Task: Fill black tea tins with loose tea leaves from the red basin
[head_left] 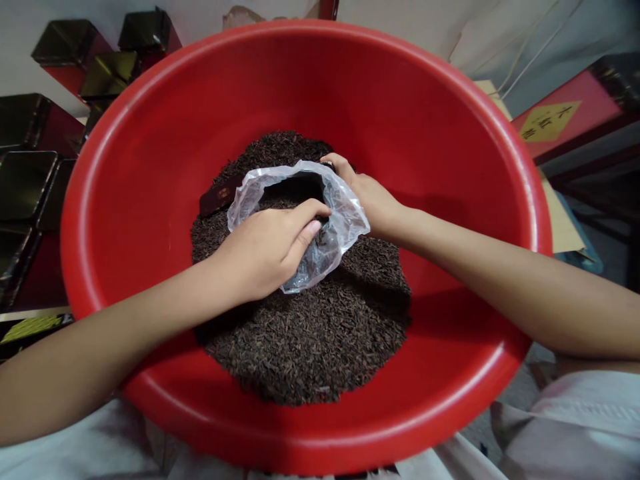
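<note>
A clear plastic bag [345, 223] with its mouth spread wide lines what looks like a dark tin [219, 197] with small gold characters. The tin is tilted over a heap of dark loose tea leaves [310, 347]. My right hand [367, 197] grips the tin and bag from the right, fingertips curled over the far edge; most of the fingers are hidden. Across the bag's mouth lies my left hand [275, 247], thumb and forefinger drawn together. Dark bits of leaf show at those fingertips; the other fingers are hidden.
A large red plastic basin [165, 427] surrounds the heap, its rim below both forearms. Several dark tins [27, 183] stand at the left. At the right is a red box [565, 117] with a yellow label, beside a cardboard sheet [565, 220].
</note>
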The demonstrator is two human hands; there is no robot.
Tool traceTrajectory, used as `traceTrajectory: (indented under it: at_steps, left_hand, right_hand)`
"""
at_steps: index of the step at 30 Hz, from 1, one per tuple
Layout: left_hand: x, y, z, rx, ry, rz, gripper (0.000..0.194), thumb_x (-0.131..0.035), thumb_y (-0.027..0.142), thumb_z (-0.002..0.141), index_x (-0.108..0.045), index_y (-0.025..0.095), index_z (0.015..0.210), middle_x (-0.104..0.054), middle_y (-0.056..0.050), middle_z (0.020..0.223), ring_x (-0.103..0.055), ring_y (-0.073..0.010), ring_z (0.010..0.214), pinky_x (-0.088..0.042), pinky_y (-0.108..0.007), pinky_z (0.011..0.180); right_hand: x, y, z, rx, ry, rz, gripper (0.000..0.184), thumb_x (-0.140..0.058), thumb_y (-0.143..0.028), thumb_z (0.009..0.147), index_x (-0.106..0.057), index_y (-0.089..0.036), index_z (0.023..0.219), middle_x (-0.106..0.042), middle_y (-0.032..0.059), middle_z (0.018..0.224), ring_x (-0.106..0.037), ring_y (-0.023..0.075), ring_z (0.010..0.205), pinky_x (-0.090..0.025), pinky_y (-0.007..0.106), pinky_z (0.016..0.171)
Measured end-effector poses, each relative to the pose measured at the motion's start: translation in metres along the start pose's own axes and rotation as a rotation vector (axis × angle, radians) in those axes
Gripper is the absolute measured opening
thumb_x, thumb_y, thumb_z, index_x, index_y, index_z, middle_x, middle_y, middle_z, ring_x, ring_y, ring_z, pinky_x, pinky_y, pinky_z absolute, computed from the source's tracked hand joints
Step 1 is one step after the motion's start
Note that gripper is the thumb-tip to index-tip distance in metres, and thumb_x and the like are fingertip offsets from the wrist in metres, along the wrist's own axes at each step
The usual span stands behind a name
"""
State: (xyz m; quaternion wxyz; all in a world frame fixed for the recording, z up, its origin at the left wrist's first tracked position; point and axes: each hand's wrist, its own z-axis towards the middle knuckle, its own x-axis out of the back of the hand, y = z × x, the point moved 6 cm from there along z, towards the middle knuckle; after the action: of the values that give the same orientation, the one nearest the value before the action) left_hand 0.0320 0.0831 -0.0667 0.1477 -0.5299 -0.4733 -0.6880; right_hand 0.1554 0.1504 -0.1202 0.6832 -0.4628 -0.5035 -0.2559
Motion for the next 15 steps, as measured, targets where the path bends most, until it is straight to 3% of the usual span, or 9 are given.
traceTrajectory:
  at_steps: [4, 6, 8, 10, 12, 13, 15]
  left_hand:
    - [0.009, 0.002, 0.001, -0.041, 0.073, 0.012, 0.027, -0.038, 0.016, 0.089, -0.057, 0.019, 0.109, -0.066, -0.005, 0.105, -0.062, -0.0204, 0.099, -0.047, -0.035, 0.087]
    - [0.017, 0.011, -0.003, -0.089, 0.131, 0.016, 0.023, -0.045, 0.019, 0.087, -0.058, 0.018, 0.106, -0.063, -0.006, 0.110, -0.058, -0.0221, 0.105, -0.044, -0.036, 0.093]
    - [0.017, 0.027, -0.012, -0.132, 0.097, -0.024, 0.019, -0.049, 0.022, 0.085, -0.060, 0.020, 0.101, -0.063, -0.005, 0.105, -0.059, -0.0218, 0.102, -0.045, -0.036, 0.093]
    - [0.003, 0.048, -0.028, -0.198, -0.084, -0.101, 0.016, -0.051, 0.024, 0.085, -0.062, 0.023, 0.098, -0.065, -0.004, 0.096, -0.061, -0.0200, 0.091, -0.048, -0.033, 0.086]
    - [-0.025, 0.065, -0.047, -0.280, -0.389, -0.168, 0.020, -0.057, 0.032, 0.084, -0.063, 0.024, 0.101, -0.066, -0.004, 0.095, -0.061, -0.0196, 0.084, -0.050, -0.032, 0.080]
    - [-0.040, 0.067, -0.054, -0.276, -0.513, -0.167, 0.030, -0.062, 0.039, 0.081, -0.063, 0.023, 0.106, -0.066, -0.006, 0.100, -0.062, -0.0216, 0.087, -0.050, -0.033, 0.080]
    - [-0.067, 0.051, -0.058, -0.146, -0.642, -0.066, 0.066, -0.069, 0.055, 0.072, -0.055, 0.017, 0.125, -0.058, -0.015, 0.124, -0.057, -0.0315, 0.109, -0.048, -0.041, 0.091]
  right_hand:
    - [0.000, 0.000, 0.000, -0.008, -0.018, 0.006, 0.063, -0.048, -0.033, 0.078, -0.027, -0.016, 0.135, -0.062, 0.0153, 0.112, -0.064, 0.0280, 0.087, -0.044, 0.035, 0.066]
    - [0.000, -0.001, 0.000, -0.019, -0.030, 0.007, 0.063, -0.047, -0.032, 0.079, -0.027, -0.014, 0.135, -0.062, 0.0158, 0.112, -0.064, 0.0283, 0.087, -0.044, 0.035, 0.066]
    - [0.001, -0.002, 0.000, -0.021, -0.036, 0.012, 0.063, -0.047, -0.031, 0.079, -0.027, -0.015, 0.135, -0.061, 0.0154, 0.113, -0.064, 0.0277, 0.087, -0.045, 0.035, 0.067]
    - [0.004, -0.003, 0.000, -0.035, -0.039, 0.005, 0.062, -0.048, -0.029, 0.078, -0.027, -0.017, 0.136, -0.060, 0.0143, 0.117, -0.065, 0.0268, 0.085, -0.046, 0.035, 0.067]
    - [0.005, 0.000, 0.001, -0.062, -0.056, -0.013, 0.064, -0.050, -0.028, 0.077, -0.027, -0.017, 0.136, -0.056, 0.0144, 0.125, -0.065, 0.0267, 0.083, -0.047, 0.037, 0.068]
    - [0.005, 0.002, 0.002, -0.072, -0.069, -0.017, 0.066, -0.052, -0.028, 0.077, -0.027, -0.017, 0.137, -0.053, 0.0151, 0.129, -0.065, 0.0268, 0.083, -0.048, 0.038, 0.068]
    - [0.004, 0.009, 0.004, -0.057, -0.073, 0.009, 0.069, -0.057, -0.029, 0.075, -0.030, -0.016, 0.136, -0.048, 0.0160, 0.136, -0.065, 0.0269, 0.084, -0.050, 0.039, 0.069]
